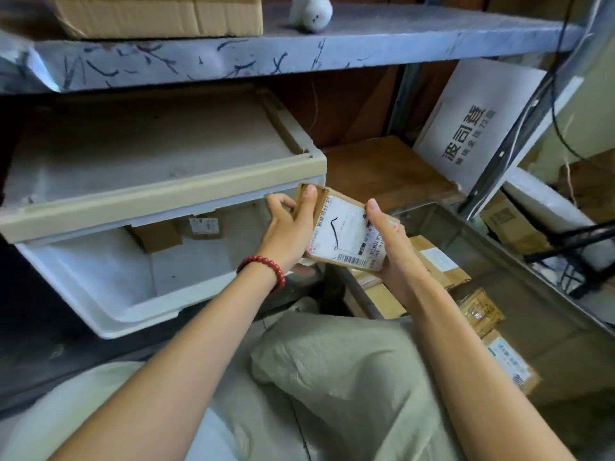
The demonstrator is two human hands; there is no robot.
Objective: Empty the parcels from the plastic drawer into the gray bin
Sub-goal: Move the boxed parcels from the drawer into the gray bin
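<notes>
Flat cardboard parcel, glossy label, both hands gripping

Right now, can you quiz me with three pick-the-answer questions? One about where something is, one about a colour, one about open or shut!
1. The parcel is: A on the floor; B held up; C on the shelf.
2. The bracelet is: A blue; B red; C green.
3. The drawer is: A shut; B upside down; C open.
Answers: 1 B, the left hand and right hand grip it. 2 B, red beads ring the left wrist. 3 C, its inside shows.
</notes>
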